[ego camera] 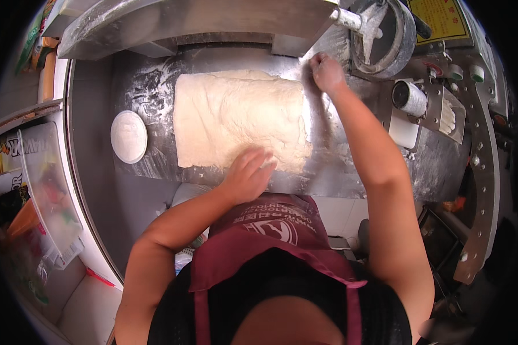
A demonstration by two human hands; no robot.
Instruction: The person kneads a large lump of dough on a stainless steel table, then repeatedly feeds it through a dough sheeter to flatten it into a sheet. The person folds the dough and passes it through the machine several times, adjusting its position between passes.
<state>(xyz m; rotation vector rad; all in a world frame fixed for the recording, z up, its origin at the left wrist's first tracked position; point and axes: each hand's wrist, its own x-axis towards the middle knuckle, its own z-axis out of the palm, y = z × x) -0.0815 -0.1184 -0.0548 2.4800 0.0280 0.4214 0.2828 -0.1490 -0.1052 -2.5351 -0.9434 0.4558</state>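
Note:
A large folded slab of pale dough (237, 116) lies on a floured metal work surface (155, 171). My left hand (251, 174) is at the dough's near edge, its fingers spread over it and slightly blurred; it grips nothing. Beyond the dough's far right corner, my right hand (326, 72) is curled over the floury metal; its fingertips are hard to see, and whether it holds something cannot be told. To the left of the dough stands a round white container of flour (129, 137).
A metal machine housing (190, 21) spans the far side. A floury handwheel (382, 39) stands at the upper right, above a metal cylinder (409, 98) and a perforated metal bracket (485, 172). Shelves with packages (47, 194) are at the left.

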